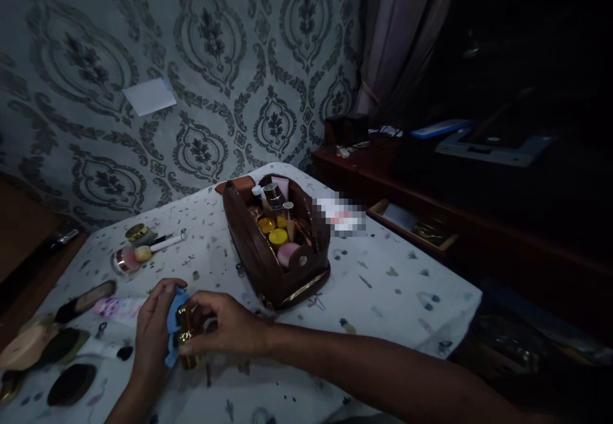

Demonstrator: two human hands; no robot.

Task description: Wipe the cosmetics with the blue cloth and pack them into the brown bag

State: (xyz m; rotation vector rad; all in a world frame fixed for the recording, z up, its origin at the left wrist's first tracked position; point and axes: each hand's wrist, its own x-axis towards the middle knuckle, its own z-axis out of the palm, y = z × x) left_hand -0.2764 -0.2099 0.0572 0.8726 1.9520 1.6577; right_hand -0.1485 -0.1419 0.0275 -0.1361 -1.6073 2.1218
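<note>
My left hand [154, 328] is closed on a light-blue item [176, 312] with a wavy edge, whose kind I cannot make out. My right hand [234, 327] pinches a shiny gold cosmetic container [189, 359] right against the blue item. More gold shows above it, and I cannot tell whether that is one piece or two. Beyond my right hand, a brown makeup bag [249, 267] stands unzipped. Inside are yellow-lidded jars [278, 237], a silver-capped bottle [274, 195] and a pink item [288, 255].
Left of my hands lie a pink tube [115, 308], a white tube [98, 347], a dark round compact [71, 384], a brush [165, 242] and a gold-lidded jar [137, 234]. A drawer [412, 225] stands pulled out at the right, beside the patterned tablecloth [397, 296].
</note>
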